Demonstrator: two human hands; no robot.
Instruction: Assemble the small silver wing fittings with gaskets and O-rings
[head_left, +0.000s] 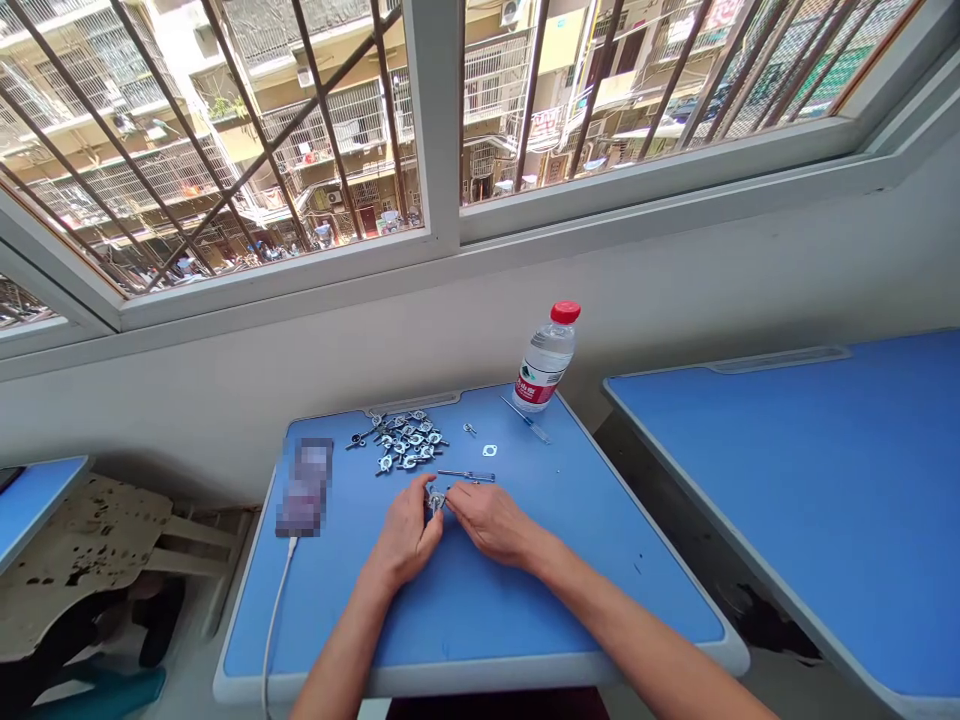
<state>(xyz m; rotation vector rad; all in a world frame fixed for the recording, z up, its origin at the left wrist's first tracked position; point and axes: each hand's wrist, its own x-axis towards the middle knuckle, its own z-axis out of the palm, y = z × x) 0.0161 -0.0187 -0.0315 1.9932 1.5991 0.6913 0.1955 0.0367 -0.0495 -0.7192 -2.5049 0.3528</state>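
My left hand (pixel 409 530) is closed, its thumb and fingers gripping a small metal part (pixel 436 500) above the blue desk. Up against the right side of that part, my right hand (pixel 491 520) is closed in a pinch; whatever sits between its fingertips is hidden. Just beyond the fingers lies a thin screwdriver (pixel 466 476) with a clear handle. Farther back is a pile of small metal parts (pixel 409 440) with flanges and dark stems. To the pile's right are a single small piece (pixel 469 429) and a flat plate with a hole (pixel 490 451).
A water bottle (pixel 546 365) with a red cap stands at the desk's back right corner, beside a pen-like tool (pixel 526 420). On the left lies a pixelated flat device (pixel 305 488) with a white cable (pixel 277 610). Another blue desk (pixel 825 480) stands to the right.
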